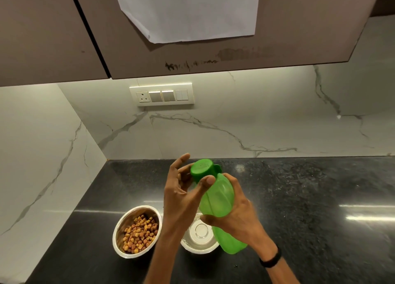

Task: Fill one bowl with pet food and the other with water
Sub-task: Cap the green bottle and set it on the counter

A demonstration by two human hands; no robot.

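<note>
A steel bowl (pixel 119 236) on the black counter holds brown and orange pet food (pixel 140 233). To its right stands a second steel bowl (pixel 198 238), shiny inside, partly hidden by my arm and the bottle; whether it holds water I cannot tell. My right hand (pixel 237 215) grips the body of a green plastic bottle (pixel 218 196), held tilted above that second bowl. My left hand (pixel 183 189) is at the bottle's green cap (pixel 202 169), thumb and fingers loosely around it.
The black granite counter (pixel 310 209) runs right. A marble backsplash carries a switch panel (pixel 161 94). Overhead cabinets (pixel 213 27) have a white paper sheet (pixel 188 10) hanging on them. A marble side wall closes the left. A black band is on my right wrist (pixel 271 260).
</note>
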